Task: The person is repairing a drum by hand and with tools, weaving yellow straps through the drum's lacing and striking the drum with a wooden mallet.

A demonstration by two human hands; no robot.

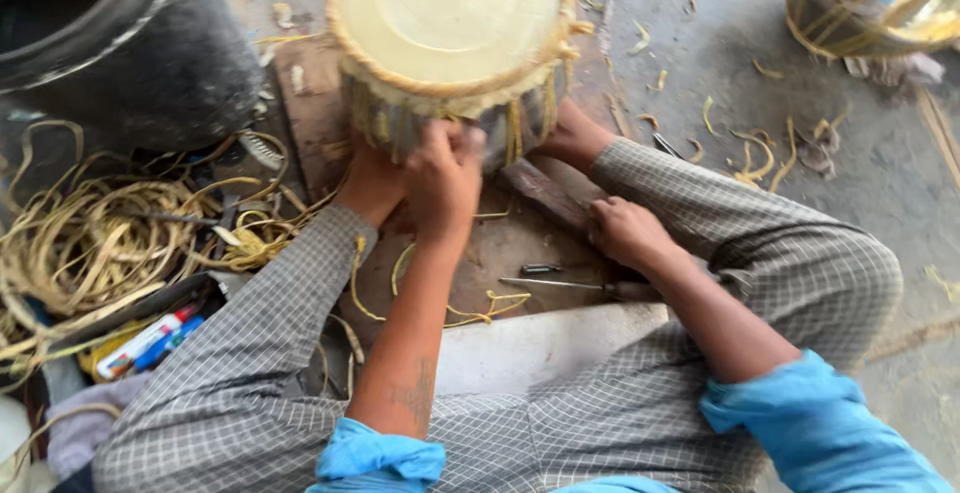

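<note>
The left hand (443,175) clamps its fingers on the lacing of the drum (450,38); the right hand (625,233) rests curled beside a wooden block (545,193)

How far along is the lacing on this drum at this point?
Done: the pale drumhead sits inside a braided rim, with straps already running down the side. In hand: the left hand grips straps at the drum's near side; the right hand rests on the wooden board. Left: loose strips lie unused; the far side is hidden.
</note>
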